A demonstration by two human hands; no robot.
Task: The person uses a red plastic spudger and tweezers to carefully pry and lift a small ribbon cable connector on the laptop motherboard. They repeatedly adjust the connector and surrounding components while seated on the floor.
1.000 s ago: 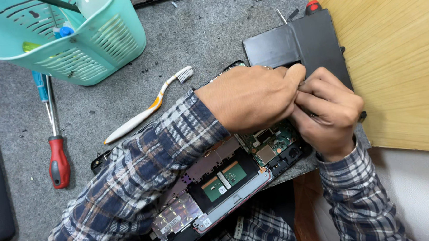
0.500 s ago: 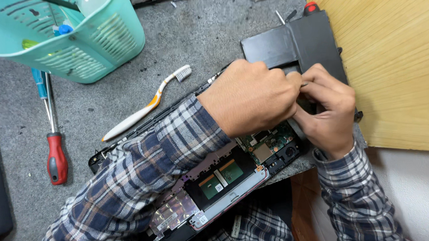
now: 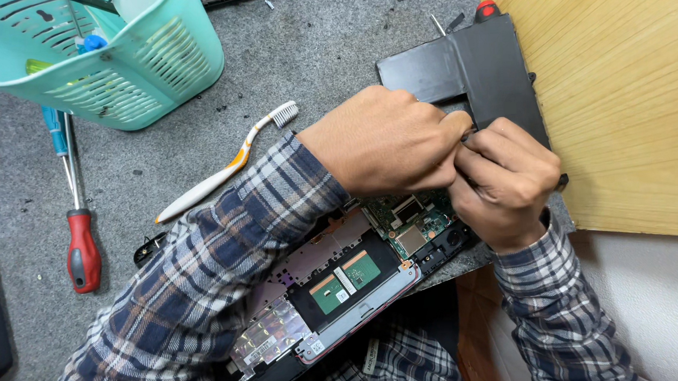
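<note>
We are looking down on an opened laptop chassis lying on a grey mat, its long axis running diagonally from the lower left, near our lap, toward the upper right, where it is meeting the edge of a pale wooden board. The internals are facing upward: a green circuit board and a touchpad module with green patches are showing below our forearm. At the chassis's upper-right end a flat black battery pack is lying with its far corner pointing toward the top of the view and partly overlapping the board. Our left hand is curling into a loose fist over the battery's near edge, and our right hand is pressing against it, fingers bent tightly; both are pinching at the same spot, but we cannot tell what, if anything, is lying between the fingertips. Both sleeves are plaid. To the left, well apart from the chassis, a white and orange toothbrush is lying diagonally, bristles toward the upper right; a red-handled screwdriver is lying nearly upright beside a teal slotted basket.
</note>
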